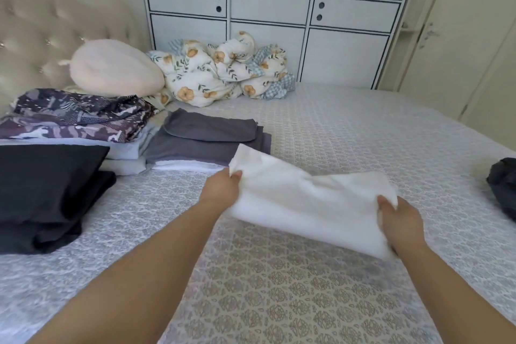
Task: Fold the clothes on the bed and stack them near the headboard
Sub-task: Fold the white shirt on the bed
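Hands: left and right grip soft white folded cloth | above patterned bedspread

White cloth, grey folded clothes, black pile, purple patterned garment, floral duvet, grey-patterned bedspread

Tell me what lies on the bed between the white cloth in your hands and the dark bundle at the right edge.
Nothing: in the head view, only bare patterned bedspread lies between the white cloth and the dark bundle.
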